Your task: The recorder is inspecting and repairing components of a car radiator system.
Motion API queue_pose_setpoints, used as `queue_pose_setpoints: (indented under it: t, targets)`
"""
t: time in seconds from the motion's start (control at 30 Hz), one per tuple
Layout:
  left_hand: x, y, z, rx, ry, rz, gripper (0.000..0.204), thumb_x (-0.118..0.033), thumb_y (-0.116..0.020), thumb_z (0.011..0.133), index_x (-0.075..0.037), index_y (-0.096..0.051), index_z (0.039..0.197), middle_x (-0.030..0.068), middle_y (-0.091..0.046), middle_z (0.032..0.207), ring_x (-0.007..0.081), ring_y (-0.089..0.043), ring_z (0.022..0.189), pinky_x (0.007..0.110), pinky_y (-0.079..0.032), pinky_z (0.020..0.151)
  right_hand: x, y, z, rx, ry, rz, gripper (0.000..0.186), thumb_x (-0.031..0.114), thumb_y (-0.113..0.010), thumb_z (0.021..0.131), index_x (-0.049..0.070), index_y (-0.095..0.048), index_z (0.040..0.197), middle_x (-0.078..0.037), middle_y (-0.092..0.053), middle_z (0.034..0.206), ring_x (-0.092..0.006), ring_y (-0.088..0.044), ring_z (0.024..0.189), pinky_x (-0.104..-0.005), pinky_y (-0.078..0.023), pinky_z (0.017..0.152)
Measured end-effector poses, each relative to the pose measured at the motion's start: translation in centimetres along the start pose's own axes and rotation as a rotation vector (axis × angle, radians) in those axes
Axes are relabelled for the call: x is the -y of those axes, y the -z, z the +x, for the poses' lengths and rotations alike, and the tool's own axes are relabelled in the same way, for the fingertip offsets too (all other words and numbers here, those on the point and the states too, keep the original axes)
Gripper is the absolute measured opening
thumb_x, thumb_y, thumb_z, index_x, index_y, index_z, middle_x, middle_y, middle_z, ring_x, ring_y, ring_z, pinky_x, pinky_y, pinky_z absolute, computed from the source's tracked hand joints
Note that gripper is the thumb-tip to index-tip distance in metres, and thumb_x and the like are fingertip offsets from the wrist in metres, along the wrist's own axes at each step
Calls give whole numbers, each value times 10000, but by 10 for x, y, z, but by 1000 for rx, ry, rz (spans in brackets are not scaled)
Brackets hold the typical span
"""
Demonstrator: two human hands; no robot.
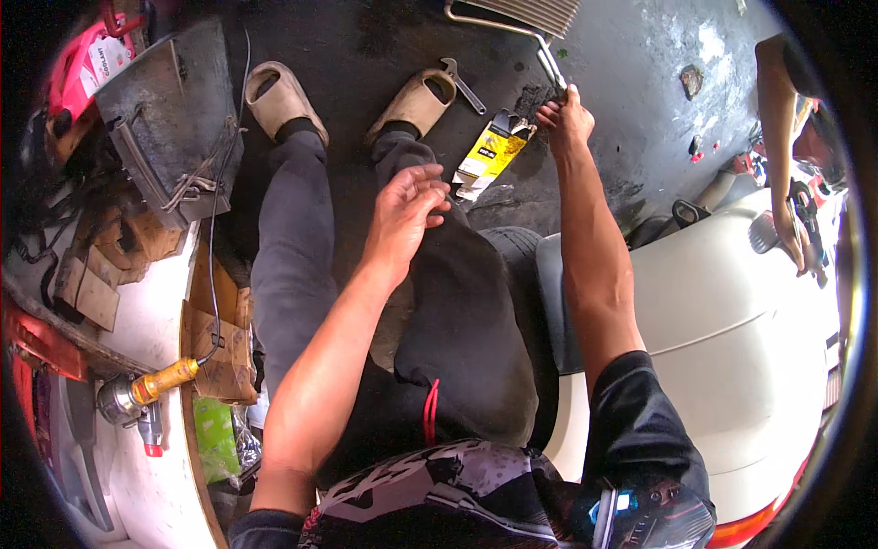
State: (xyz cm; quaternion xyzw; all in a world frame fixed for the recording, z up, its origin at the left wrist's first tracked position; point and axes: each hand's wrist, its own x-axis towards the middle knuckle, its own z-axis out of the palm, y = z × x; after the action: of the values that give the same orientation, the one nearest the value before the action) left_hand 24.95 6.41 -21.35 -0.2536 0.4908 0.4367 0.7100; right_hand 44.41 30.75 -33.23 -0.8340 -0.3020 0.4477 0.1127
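Stretched forward, my right hand is closed round the end of a bent metal tube. That tube joins a finned metal cooler, partly cut off by the top edge. My left hand hovers above my right leg, fingers apart and slightly curled, holding nothing. Between the hands, a torn yellow and black cardboard box lies on the floor. An adjustable wrench rests beside my right sandal.
At the left stands a bench bearing a yellow corded power tool. A grey metal panel and pink jug are beyond it. To the right are a white car body, a tyre and another person's arm.
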Motion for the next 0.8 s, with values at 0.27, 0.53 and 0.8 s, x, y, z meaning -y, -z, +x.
queue_pose_setpoints:
  t: [0.27, 0.53, 0.8]
  targets:
    - [-4, 5, -1, -36, -10, -9, 319, -136, -587, 906, -73, -556, 1217, 49, -634, 1047, 124, -612, 880, 271, -512, 752, -20, -25, -11, -200, 342, -69, 301, 29, -679, 822, -66, -470, 1016, -171, -587, 916, -239, -655, 716, -347, -617, 557]
    - [-4, -1, 8, -38, -91, -39, 329, -139, -610, 878, -65, -569, 1196, 34, -651, 1006, 109, -620, 830, 245, -507, 703, -27, 9, -12, 11, 215, 123, 209, 12, -569, 865, -58, -412, 983, -117, -539, 797, -251, -644, 655, -358, -621, 589]
    - [-12, 5, 1, -49, -89, -110, 321, -146, -581, 921, -62, -543, 1229, 52, -633, 1043, 126, -616, 864, 265, -515, 731, -6, -4, 36, 39, -157, 636, 468, 353, -469, 986, -62, -409, 1194, -261, -597, 954, -350, -657, 809, -401, -611, 664]
